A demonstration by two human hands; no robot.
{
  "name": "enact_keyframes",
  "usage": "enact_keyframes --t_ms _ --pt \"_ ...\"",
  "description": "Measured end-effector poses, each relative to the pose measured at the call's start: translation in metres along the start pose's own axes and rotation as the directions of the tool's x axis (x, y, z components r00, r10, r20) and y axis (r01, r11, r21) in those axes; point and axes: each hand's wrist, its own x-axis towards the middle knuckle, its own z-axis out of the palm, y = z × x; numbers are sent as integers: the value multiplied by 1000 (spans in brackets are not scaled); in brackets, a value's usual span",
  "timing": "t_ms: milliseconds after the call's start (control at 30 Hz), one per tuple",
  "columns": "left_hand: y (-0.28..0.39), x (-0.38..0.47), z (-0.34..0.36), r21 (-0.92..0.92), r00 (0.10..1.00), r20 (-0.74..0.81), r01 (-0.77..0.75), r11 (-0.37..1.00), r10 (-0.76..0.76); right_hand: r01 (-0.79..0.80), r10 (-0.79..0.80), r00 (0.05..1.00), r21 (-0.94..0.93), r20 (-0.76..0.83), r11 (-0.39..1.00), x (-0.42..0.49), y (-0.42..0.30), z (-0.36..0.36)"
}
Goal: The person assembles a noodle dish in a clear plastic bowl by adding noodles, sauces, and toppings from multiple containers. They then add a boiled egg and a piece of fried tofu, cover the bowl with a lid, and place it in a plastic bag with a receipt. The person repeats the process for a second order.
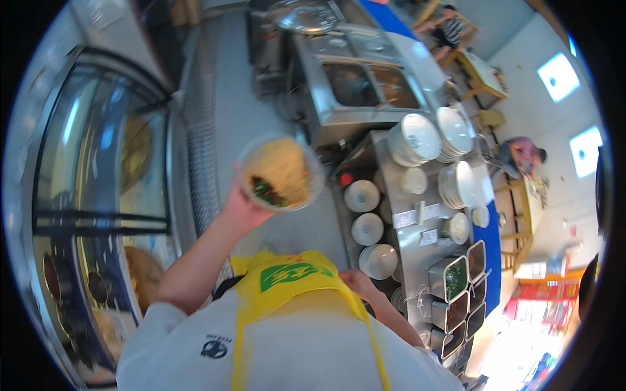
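My left hand [243, 203] is shut on a round, clear-walled container [315, 178] and holds it out over the floor. Inside it lies a tan, crumbly or powdery food [281, 166], with a dark and green chopped portion [266, 191] along the near side. Low at my right side, my right hand [356, 283] is beside the yellow apron [298, 276]; its fingers are partly covered, so its grip is unclear.
To the right runs a steel counter [408, 244] bearing stacked white bowls [415, 139] and steel tubs of chopped ingredients [456, 278]. More bowls [368, 228] sit on its lower shelf. A steel cooker [323, 117] stands ahead; a glass-doored cabinet [102, 146] flanks the left. Two people sit beyond the counter.
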Motion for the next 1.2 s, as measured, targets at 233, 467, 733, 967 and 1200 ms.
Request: enact_keyframes --t_ms 233,467,733,967,1200 --pt "53 47 -10 82 991 -79 -105 991 112 266 83 706 372 -703 890 176 -115 -194" --pt "66 133 -13 103 992 -113 -45 994 57 446 526 583 785 -619 429 385 -144 -363" --pt "78 282 5 91 994 51 94 991 -99 -110 45 565 -21 -824 994 467 -113 -448" --pt "105 385 25 80 974 -145 188 979 -175 152 -25 694 113 -720 982 357 -131 -504" --pt "136 471 2 174 925 -146 374 911 -352 325 25 647 305 -762 895 319 -167 -511"
